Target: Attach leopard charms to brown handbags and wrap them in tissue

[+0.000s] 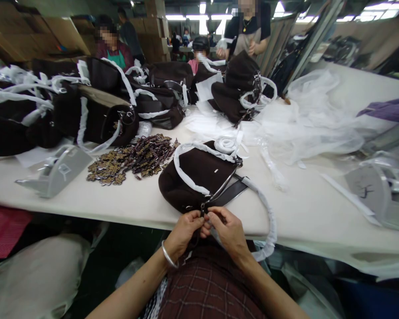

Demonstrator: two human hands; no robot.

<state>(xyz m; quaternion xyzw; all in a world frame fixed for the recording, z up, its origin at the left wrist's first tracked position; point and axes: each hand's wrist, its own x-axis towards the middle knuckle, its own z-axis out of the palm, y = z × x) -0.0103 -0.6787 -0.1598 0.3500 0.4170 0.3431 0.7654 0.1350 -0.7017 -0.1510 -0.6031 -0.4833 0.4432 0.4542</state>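
Note:
A dark brown handbag point(199, 173) lies on its side at the table's front edge, its handles wrapped in white padding. My left hand point(188, 228) and my right hand point(228, 230) meet at the bag's near end, by the zipper end. Both sets of fingers are pinched around a small dark strap or pull point(202, 210); its lower part is hidden by the fingers. The padded shoulder strap point(267, 212) loops to the right and hangs over the edge. Behind and left of the bag sits a pile of brown and gold tags point(133, 159).
Several dark bags point(96, 110) are heaped at the back left, more point(236, 88) at the back centre. Clear plastic point(319, 119) covers the back right. Grey plastic holders point(58, 170) stand at both sides. People point(249, 35) are across the table point(295, 217).

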